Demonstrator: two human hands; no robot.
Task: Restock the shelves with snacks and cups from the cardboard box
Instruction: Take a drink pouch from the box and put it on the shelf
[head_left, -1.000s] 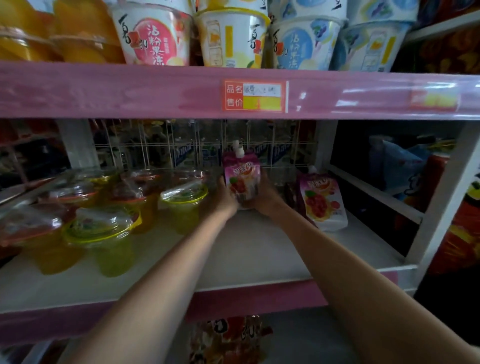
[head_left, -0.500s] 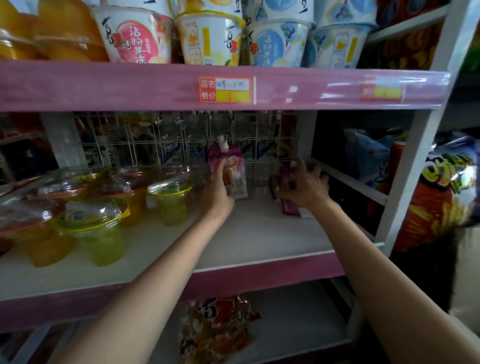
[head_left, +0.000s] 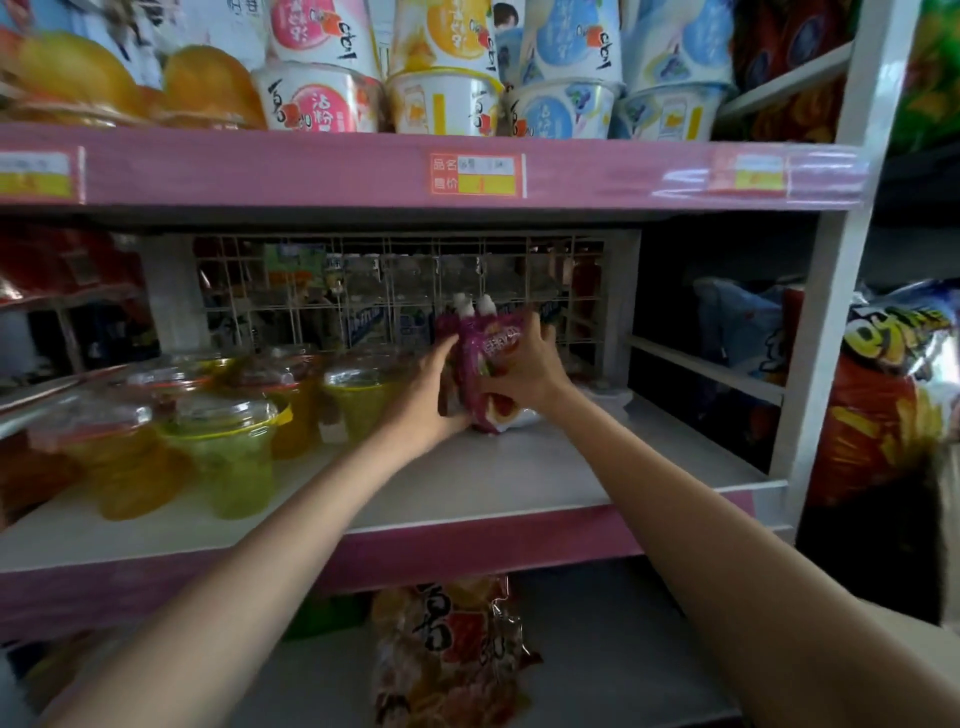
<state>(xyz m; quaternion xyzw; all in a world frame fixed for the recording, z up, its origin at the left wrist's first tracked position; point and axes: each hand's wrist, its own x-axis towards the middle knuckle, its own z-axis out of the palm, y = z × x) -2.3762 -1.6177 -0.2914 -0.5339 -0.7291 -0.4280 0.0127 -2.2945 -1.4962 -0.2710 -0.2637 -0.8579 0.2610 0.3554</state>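
Observation:
Two pink spouted jelly pouches (head_left: 485, 358) stand pressed together near the back of the middle shelf (head_left: 519, 483), their white caps side by side. My left hand (head_left: 428, 400) grips them from the left and my right hand (head_left: 527, 371) wraps the front pouch from the right. Clear jelly cups with yellow-green and orange contents (head_left: 223, 447) fill the shelf's left half. The cardboard box is out of view.
A wire grid (head_left: 395, 291) backs the shelf. Printed paper cups (head_left: 447, 98) crowd the upper shelf above a pink price strip (head_left: 475, 174). An orange snack bag (head_left: 447, 649) lies on the lower shelf. Chip bags (head_left: 893, 395) hang right of the white upright (head_left: 826, 322).
My right hand picked up the second pouch lying at the right and brought it left against the first one. My left hand stayed on the first pouch. The camera moved closer.

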